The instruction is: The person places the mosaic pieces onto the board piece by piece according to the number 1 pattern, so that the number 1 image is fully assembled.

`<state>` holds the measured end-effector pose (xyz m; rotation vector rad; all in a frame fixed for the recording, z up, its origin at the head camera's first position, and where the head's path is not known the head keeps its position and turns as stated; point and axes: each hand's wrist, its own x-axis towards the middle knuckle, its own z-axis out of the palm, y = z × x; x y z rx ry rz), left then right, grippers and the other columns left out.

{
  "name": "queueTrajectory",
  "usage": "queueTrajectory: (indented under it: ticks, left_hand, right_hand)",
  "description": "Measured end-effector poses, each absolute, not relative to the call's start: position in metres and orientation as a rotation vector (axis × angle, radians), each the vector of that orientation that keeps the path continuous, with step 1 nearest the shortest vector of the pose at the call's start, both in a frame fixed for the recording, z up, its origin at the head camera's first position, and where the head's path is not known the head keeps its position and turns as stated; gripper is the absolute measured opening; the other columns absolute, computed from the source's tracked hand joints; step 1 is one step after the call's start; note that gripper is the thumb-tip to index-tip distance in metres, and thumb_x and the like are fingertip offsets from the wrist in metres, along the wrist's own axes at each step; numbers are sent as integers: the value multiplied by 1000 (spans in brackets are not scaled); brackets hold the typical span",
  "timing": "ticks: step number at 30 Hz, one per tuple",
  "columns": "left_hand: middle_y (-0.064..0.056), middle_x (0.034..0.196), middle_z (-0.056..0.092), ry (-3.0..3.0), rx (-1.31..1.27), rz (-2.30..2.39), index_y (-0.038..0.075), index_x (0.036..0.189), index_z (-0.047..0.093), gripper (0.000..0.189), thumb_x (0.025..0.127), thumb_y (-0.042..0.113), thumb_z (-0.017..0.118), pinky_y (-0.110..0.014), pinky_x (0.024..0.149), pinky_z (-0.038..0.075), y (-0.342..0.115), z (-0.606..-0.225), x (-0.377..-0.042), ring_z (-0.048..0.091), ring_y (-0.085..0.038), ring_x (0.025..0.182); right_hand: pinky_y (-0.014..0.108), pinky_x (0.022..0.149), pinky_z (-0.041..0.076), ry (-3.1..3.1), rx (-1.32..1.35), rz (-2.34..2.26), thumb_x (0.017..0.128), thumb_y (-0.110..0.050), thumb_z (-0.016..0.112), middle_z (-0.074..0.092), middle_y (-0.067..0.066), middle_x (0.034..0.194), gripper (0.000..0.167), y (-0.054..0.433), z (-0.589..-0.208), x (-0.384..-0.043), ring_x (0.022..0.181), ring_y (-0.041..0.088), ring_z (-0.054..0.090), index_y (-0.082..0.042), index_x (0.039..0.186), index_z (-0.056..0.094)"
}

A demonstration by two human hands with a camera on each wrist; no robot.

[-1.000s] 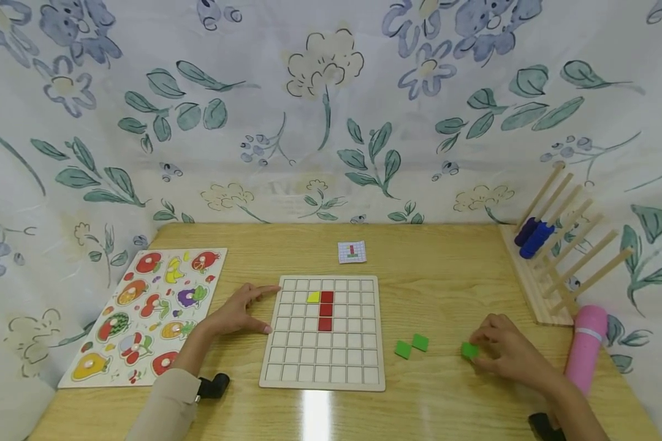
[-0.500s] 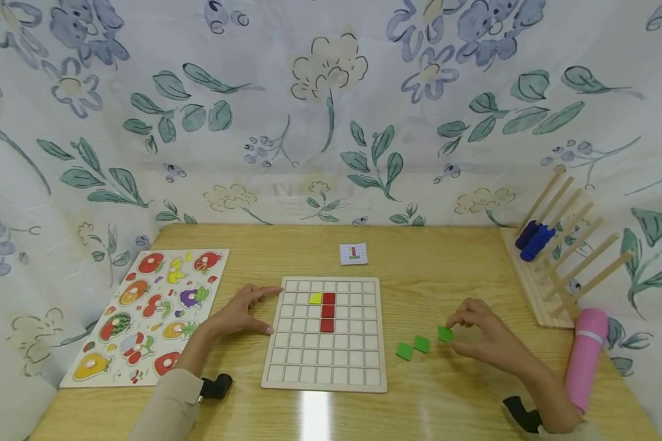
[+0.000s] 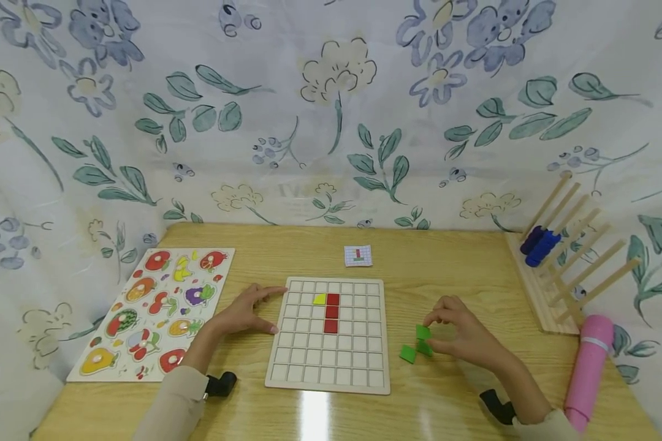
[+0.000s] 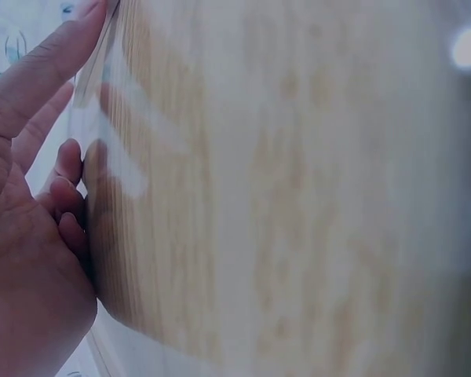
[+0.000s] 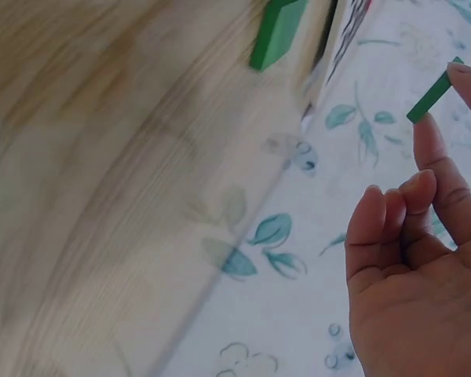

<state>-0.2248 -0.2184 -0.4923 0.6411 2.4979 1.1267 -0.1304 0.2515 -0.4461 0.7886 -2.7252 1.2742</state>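
A white grid board [image 3: 356, 361] lies mid-table, bearing a column of three red square tiles [image 3: 332, 313] with a yellow round-edged piece [image 3: 320, 299] beside the top one. Along the board's left edge, my left hand [image 3: 239, 313] rests with index finger and thumb spread, their tips at the rim. My right hand [image 3: 463, 331] pinches a green square tile [image 5: 433, 97] between thumb and index finger, right of the board. Just beneath it on the table is a second green tile [image 3: 425, 349], partly hidden by the held one and the thumb. A third green tile [image 3: 408, 353] lies nearer the board.
Behind the board lies a small pattern card [image 3: 358, 256]. A fruit puzzle board [image 3: 168, 282] occupies the left side. To the right stand a wooden peg rack [image 3: 546, 306] with blue pieces and a pink cylinder [image 3: 589, 367]. A floral curtain [image 3: 331, 122] borders the table.
My right hand has carried the green tile leftward from the right side of the table to over the other green tiles. The left hand stays at the board's edge.
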Motion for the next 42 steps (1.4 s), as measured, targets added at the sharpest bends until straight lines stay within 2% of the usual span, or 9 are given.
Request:
queueTrajectory:
  ticks: [6,14,28,39,42]
  left_hand:
    - [-9,102,42,2485,633,1146,14,147,50,87,71,30,90,-38,81,35,-219,-497,-226,37,-22,94]
    - [-10,102,41,2477,601,1153,15,147,50,87,71,28,90,-38,81,35,-219,-499,-226,37,-23,95]
    - [-10,103,41,2472,582,1148,17,147,50,86,71,28,90,-39,81,35,-219,-496,-226,37,-23,95]
    - [-12,102,42,2481,621,1155,13,146,50,85,71,23,90,-37,79,34,-219,-491,-224,37,-23,94]
    - [-12,103,41,2474,602,1159,15,146,51,86,71,24,90,-38,80,34,-218,-491,-225,36,-23,95]
  right_hand:
    - [33,75,39,-2712,840,1220,78,-8,82,44,0,88,21,237,-448,-137,88,13,38,-18,93,70]
    - [34,77,39,-2780,818,1234,78,-7,81,46,3,90,23,223,-449,-143,92,9,35,-19,94,70]
    - [39,82,42,-2798,915,1259,77,-8,81,50,6,95,21,186,-451,-153,96,12,38,-18,91,70]
    - [34,85,39,-2863,907,1296,77,-11,81,51,8,95,18,162,-451,-157,99,14,38,-17,90,72]
    - [32,84,38,-2880,920,1301,76,-11,81,50,9,94,17,153,-451,-159,98,14,37,-17,90,72]
